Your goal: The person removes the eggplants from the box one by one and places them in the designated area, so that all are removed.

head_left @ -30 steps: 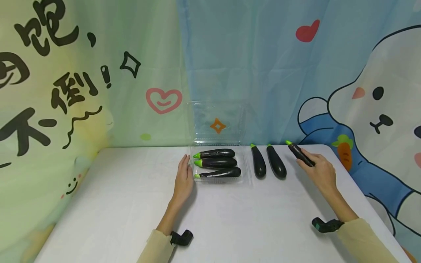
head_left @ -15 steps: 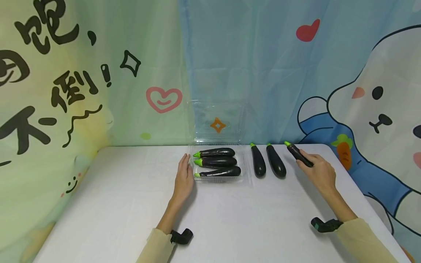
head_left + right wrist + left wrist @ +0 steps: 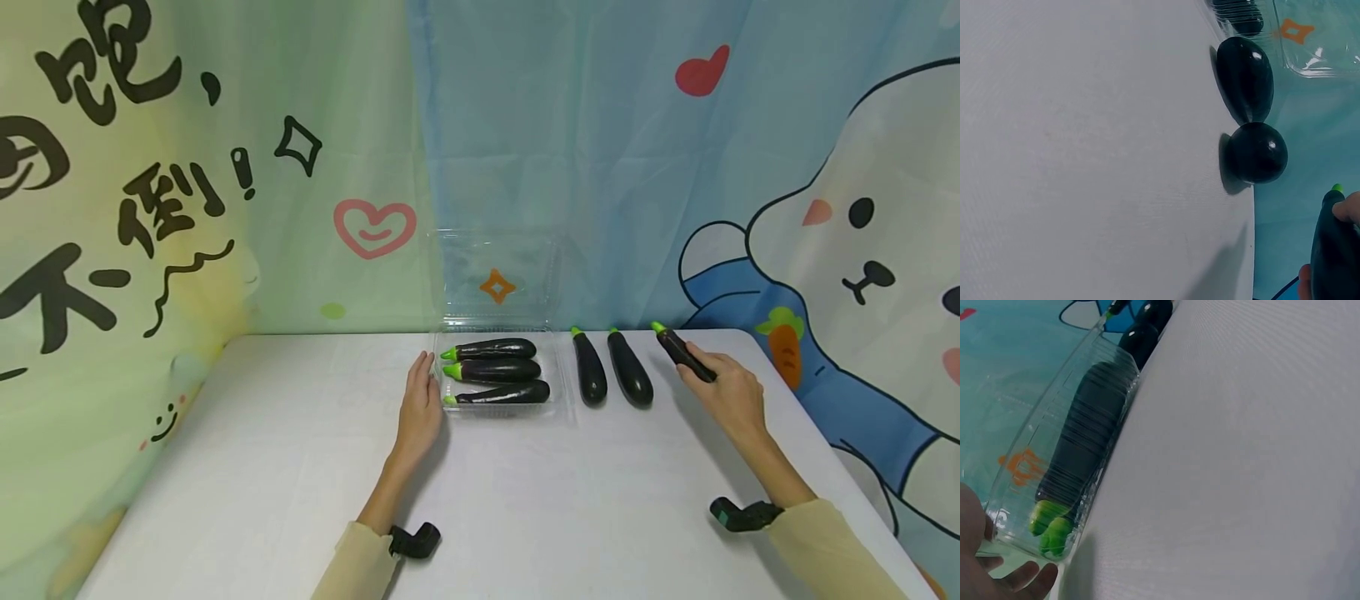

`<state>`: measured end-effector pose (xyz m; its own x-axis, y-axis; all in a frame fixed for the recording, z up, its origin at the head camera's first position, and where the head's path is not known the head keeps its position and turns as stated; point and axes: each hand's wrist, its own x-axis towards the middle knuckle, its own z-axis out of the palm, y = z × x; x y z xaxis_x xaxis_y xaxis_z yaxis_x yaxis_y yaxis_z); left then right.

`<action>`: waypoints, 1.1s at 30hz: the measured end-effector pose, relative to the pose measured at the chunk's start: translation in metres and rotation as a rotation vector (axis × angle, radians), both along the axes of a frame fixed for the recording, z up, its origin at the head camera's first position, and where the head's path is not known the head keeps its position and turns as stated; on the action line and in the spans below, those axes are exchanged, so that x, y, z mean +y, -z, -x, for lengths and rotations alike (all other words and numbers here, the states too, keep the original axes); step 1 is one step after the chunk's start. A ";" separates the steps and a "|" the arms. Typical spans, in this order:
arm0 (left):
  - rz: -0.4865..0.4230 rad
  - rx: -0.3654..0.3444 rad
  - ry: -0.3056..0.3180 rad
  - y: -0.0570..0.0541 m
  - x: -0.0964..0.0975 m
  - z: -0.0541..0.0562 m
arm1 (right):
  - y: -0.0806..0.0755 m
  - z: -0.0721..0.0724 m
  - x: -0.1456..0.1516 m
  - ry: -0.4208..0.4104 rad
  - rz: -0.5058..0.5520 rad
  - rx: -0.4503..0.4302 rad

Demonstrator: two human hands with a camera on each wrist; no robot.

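Currently, the right hand [image 3: 729, 392] is gripping the glossy dark eggplant [image 3: 675, 343], which is hanging or leaning well to the right of the clear container [image 3: 552, 360], its green stem end pointing away from the person. Whether its blunt end is touching the table [image 3: 300, 467] is hard to tell. At the container's left wall the left hand [image 3: 420, 412] is resting with its fingers nearly straight, holding nothing. Inside the container three eggplants [image 3: 495, 370] are lying side by side, stems toward the left hand, while the lid [image 3: 465, 292] is standing raised behind the base. Just right of the container two loose eggplants [image 3: 590, 371] are lying, between it and the gripped one.

As for handling, the gripped piece is probably feeling light and fairly firm, and its shiny skin is likely being slippery. The thumb and fingers are closing around its thicker, blunt half, which is probably giving a surer hold than the narrow neck; the stem is looking like a poor place to pinch. The container is seeming thin, light and flexible, so flat, gentle pressure on its wall is probably suiting it better than a squeeze.
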<state>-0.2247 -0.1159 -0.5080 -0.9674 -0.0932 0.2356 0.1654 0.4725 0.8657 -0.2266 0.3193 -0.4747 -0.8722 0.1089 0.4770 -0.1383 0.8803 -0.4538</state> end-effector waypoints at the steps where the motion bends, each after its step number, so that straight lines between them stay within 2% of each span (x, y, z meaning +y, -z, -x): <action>1: 0.000 0.000 0.000 0.000 0.000 0.000 | 0.000 0.000 0.000 -0.001 0.002 0.001; 17: 0.009 0.009 -0.006 0.000 0.000 0.000 | 0.005 0.001 0.004 -0.017 -0.017 -0.011; 25: 0.003 -0.007 -0.002 0.000 0.000 -0.001 | 0.002 -0.001 0.004 0.009 -0.053 -0.014; 33: 0.000 -0.007 -0.003 -0.001 0.001 -0.001 | -0.002 -0.003 0.003 0.020 -0.030 -0.097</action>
